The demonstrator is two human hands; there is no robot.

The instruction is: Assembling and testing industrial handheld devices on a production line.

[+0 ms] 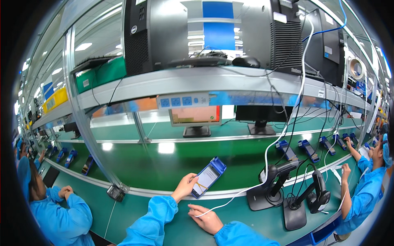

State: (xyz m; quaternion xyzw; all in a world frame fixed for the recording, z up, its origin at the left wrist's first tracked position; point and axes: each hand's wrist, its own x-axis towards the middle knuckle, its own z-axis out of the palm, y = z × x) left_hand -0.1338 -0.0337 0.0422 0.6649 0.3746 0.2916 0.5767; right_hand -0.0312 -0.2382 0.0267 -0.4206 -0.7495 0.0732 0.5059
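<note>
Head view: the left hand (185, 188) clamps fingers on a blue handheld terminal (209, 178), lower centre.
Right hand (208, 222) meets a white cable (266, 164), grip unclear. Upper left: green bin (102, 78) topped by a dark flat object (97, 62); yellow bin (56, 99), contents indistinct.

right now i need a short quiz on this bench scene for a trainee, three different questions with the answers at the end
1. True or false: the left hand grips the blue handheld device.
2. Which of these stand on the green benchtop, on the right side of the view?
A) two red toolboxes
B) two black scanners on stands
C) two yellow mugs
3. What colour is the cable that reaches the right hand?

Key: 1 true; 2 B; 3 white.
</note>
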